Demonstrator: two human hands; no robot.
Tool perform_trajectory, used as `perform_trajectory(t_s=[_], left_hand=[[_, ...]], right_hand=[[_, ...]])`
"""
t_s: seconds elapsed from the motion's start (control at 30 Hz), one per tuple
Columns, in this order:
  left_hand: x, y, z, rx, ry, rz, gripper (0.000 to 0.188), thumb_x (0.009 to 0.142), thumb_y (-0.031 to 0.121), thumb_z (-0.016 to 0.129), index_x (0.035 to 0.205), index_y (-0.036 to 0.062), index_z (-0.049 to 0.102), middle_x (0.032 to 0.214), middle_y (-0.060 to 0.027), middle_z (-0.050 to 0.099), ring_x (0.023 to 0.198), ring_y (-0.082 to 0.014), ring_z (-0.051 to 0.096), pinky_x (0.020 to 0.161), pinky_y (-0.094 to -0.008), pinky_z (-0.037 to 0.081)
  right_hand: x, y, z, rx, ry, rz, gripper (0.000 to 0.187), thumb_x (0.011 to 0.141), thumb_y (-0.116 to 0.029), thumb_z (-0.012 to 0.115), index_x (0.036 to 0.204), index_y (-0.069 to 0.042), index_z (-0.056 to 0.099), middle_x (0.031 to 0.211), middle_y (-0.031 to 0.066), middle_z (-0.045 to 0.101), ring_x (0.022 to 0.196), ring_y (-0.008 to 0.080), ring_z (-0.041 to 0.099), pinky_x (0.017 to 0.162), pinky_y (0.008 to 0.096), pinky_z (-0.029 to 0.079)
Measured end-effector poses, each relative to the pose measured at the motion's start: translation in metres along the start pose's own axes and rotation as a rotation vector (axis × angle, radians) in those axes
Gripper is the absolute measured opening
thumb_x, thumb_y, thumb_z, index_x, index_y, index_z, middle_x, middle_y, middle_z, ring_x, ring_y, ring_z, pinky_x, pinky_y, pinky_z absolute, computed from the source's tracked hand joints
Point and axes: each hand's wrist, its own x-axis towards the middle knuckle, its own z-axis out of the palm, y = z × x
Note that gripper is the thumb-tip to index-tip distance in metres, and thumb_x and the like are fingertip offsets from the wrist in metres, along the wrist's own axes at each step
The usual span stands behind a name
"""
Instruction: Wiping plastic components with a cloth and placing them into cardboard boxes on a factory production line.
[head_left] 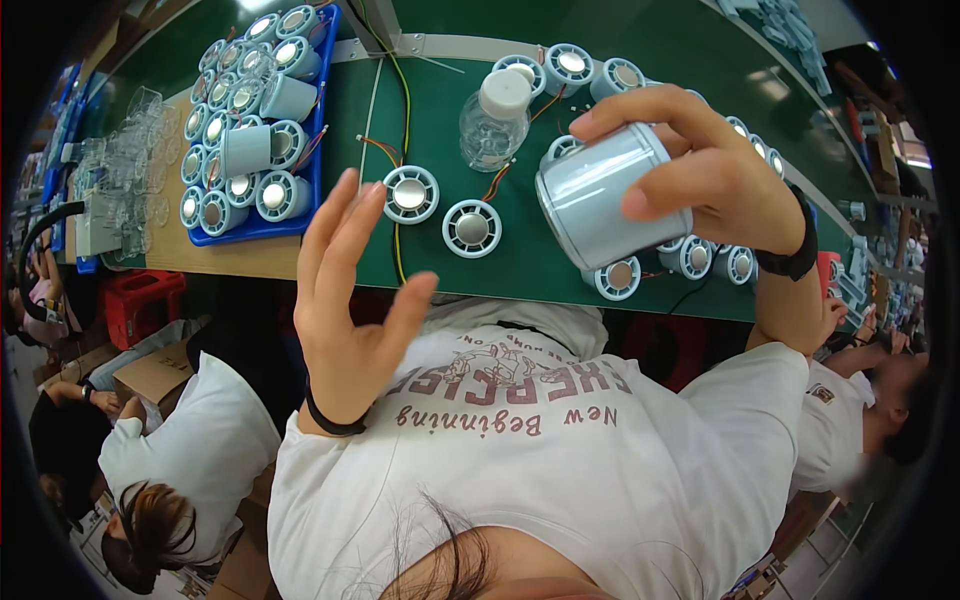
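A glossy light-blue plastic cylinder (pixel 605 195) is gripped in my right hand (pixel 725 165), raised over the green table. My thumb lies along its side and my fingers wrap over its far end. My left hand (pixel 350 310) is open at the table's near edge, fingers spread, holding nothing. Just beyond its fingertips stands a round light-blue fan-like unit (pixel 411 194) with a silver centre and thin wires. A second such unit (pixel 472 229) sits between my hands. Behind it is a clear bottle (pixel 494 125) with a white cap.
At the left, a blue tray (pixel 262 234) holds several similar units, beside a pile of clear plastic parts (pixel 130 165). More units (pixel 570 65) line the table behind and below my right hand. A red stool (pixel 142 300) and co-workers are at the sides.
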Motion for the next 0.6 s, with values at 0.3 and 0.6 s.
perform_trajectory(t_s=[0.3,0.6], left_hand=[[0.028,0.039,0.038,-0.847,-0.129,-0.02,0.093,0.063,0.013,0.089,0.139,-0.002,0.038,0.135,-0.0177,0.044,0.12,-0.0245,0.052,0.097,-0.0357,0.046],[0.033,0.038,0.058,-0.568,0.161,0.316,0.072,0.057,0.009,0.089,0.122,0.0009,0.057,0.119,-0.0177,0.055,0.1,-0.0255,0.06,0.077,-0.0318,0.055]], right_hand=[[-0.001,-0.009,0.033,-0.116,0.171,-0.037,0.047,0.084,-0.014,0.069,0.128,-0.005,0.053,0.129,0.0156,0.052,0.106,0.0214,0.06,0.079,0.0282,0.051],[-0.033,-0.059,0.04,0.23,0.283,0.568,0.07,0.08,-0.041,0.074,0.133,-0.002,0.048,0.104,0.0107,0.064,0.079,0.0135,0.062,0.065,0.0227,0.047]])
